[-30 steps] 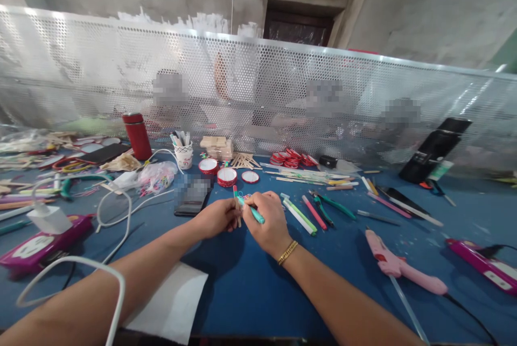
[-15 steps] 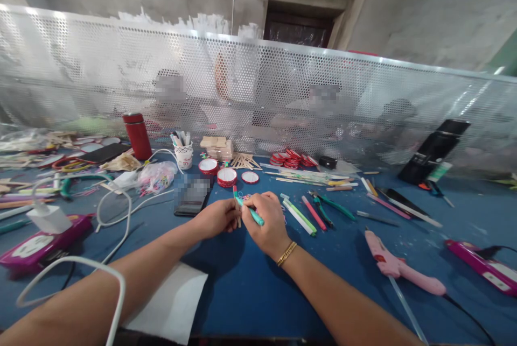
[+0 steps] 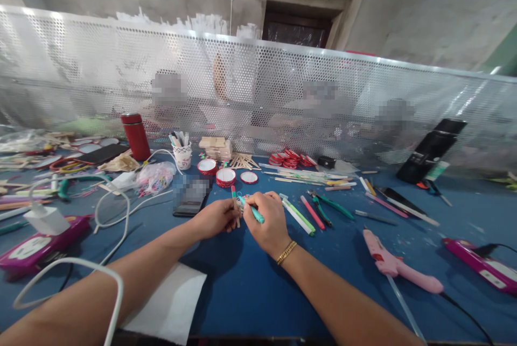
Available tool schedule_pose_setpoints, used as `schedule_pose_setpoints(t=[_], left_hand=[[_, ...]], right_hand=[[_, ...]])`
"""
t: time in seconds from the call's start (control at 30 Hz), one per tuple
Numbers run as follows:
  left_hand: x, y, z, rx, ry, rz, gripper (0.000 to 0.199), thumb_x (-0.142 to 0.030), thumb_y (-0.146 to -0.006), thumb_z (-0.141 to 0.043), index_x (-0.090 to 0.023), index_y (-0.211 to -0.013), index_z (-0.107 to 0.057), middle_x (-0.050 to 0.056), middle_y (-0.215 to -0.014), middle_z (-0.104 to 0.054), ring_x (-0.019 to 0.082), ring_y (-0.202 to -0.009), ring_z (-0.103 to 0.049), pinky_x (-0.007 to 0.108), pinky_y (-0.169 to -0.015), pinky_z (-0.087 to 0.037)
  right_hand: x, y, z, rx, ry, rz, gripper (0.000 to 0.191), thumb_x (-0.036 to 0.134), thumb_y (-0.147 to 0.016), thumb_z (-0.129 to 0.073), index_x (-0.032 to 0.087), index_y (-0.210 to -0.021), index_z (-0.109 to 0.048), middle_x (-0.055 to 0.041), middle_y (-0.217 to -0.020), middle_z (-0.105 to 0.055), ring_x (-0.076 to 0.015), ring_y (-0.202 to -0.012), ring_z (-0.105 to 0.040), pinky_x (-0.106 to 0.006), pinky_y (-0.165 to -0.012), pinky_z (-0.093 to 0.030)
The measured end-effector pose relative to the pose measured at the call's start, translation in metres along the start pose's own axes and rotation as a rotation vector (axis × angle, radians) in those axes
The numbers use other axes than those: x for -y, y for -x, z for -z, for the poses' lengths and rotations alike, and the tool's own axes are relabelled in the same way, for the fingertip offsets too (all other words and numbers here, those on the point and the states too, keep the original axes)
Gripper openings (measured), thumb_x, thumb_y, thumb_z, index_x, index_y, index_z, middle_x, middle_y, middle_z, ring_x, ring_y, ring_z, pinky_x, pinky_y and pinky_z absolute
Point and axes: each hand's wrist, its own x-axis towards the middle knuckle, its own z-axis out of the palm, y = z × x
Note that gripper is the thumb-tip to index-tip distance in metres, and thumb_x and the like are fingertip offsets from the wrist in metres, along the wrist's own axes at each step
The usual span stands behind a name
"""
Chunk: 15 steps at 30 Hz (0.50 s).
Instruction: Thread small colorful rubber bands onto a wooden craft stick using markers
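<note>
Over the middle of the blue table, my left hand (image 3: 220, 217) pinches a small wooden stick (image 3: 233, 195) whose upper end is coloured red and green. My right hand (image 3: 267, 221) is closed around a teal marker (image 3: 256, 213), its tip pointing at the stick. The two hands are close together, and the fingers partly hide the stick's lower end. Just beyond them sit red-rimmed round drums (image 3: 225, 176) with white tops and a flat white disc (image 3: 249, 177). White, green and pink markers (image 3: 312, 212) lie to the right of my right hand.
Green-handled pliers (image 3: 321, 209) and a pink glue gun (image 3: 398, 265) lie on the right. A phone (image 3: 190, 196), a white cable (image 3: 128, 217) and a red thermos (image 3: 135, 137) are on the left. Behind stands a perforated metal screen (image 3: 250, 71). White paper (image 3: 169, 303) lies under my left forearm.
The teal marker's tip has drawn slightly back from the stick's coloured end, toward my fingers. Both hands keep their grip. The whole view has shifted a little.
</note>
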Motion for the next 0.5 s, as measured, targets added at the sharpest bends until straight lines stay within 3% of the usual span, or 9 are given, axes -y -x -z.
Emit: schedule_pose_setpoints(t=[0.5], left_hand=[[0.0028,-0.0006,0.0004,-0.012,-0.024,0.005,0.017,-0.033,-0.082,-0.047,-0.018,-0.073,-0.05,-0.002,-0.059,-0.057,0.01,-0.049,-0.054,0.021,-0.048,-0.042]], right_hand=[[0.0036,0.0008,-0.001,0.03,-0.01,0.028,0.009,0.021,-0.088,-0.051,0.021,-0.079,-0.054,0.0009,-0.073,-0.061,-0.0151,-0.074,-0.055,-0.034,-0.088,-0.033]])
